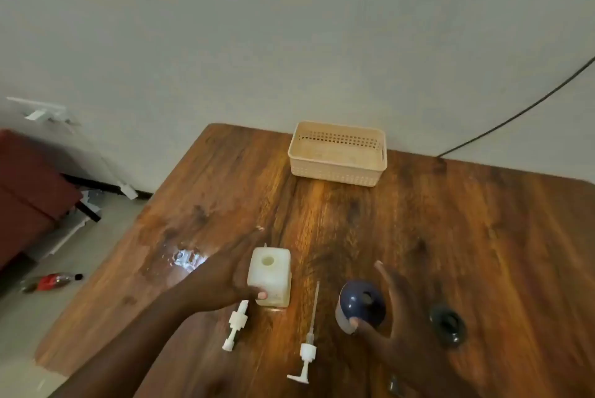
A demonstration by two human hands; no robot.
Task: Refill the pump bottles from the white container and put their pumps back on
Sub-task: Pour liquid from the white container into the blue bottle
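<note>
A square white bottle stands upright near the middle of the wooden table, mouth open, gripped by the left hand. Just right of it stands a round blue bottle, also open; the right hand curls loosely around it. Two white pumps lie flat in front: a short pump near the left hand, a long-tubed pump between the bottles. A beige basket sits far back by the wall.

Two hands were in view. The left hand gripped one white square bottle; the right hand gripped one blue bottle. Between the grips lay two white pumps. One dark cap and one basket lay beyond.
</note>
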